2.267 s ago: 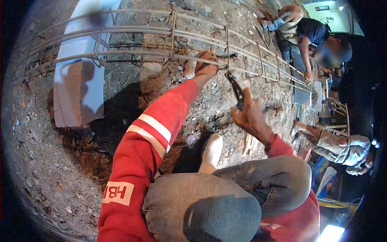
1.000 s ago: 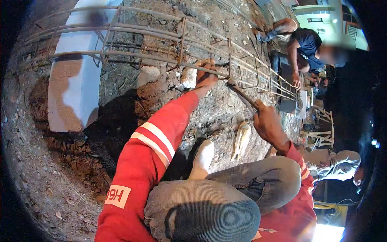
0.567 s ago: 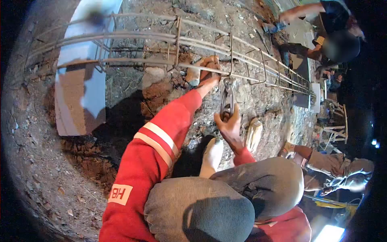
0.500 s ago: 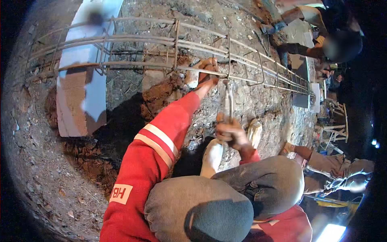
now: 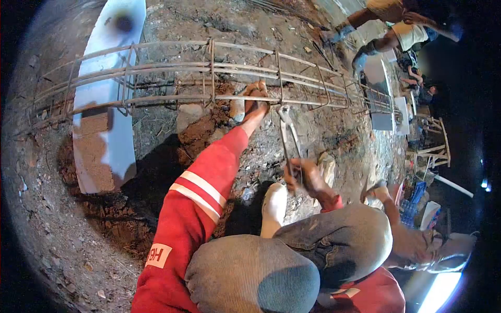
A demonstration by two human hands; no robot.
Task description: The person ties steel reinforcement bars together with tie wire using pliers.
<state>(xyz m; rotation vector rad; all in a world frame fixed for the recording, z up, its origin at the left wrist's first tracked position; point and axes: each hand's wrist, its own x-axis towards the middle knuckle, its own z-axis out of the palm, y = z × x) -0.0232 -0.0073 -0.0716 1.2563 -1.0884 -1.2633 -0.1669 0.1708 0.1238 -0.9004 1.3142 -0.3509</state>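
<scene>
Pincers [image 5: 284, 121] (handles [image 5: 285, 143] apart) jut from the right hand [image 5: 309, 177] toward rebar [image 5: 212, 68].

Deep shadow [image 5: 158, 163] lies beside the white block [image 5: 120, 144]; a blurred dark spot [image 5: 124, 22] veils its far end. Well right of it, white light [image 5: 440, 293] glares; edges bow.

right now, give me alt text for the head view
A person's right hand holds pincers below the nearest bar of a long metal cage, with the left hand at the same bar. The cage crosses over a pale block on rough ground; other people are at right.
</scene>
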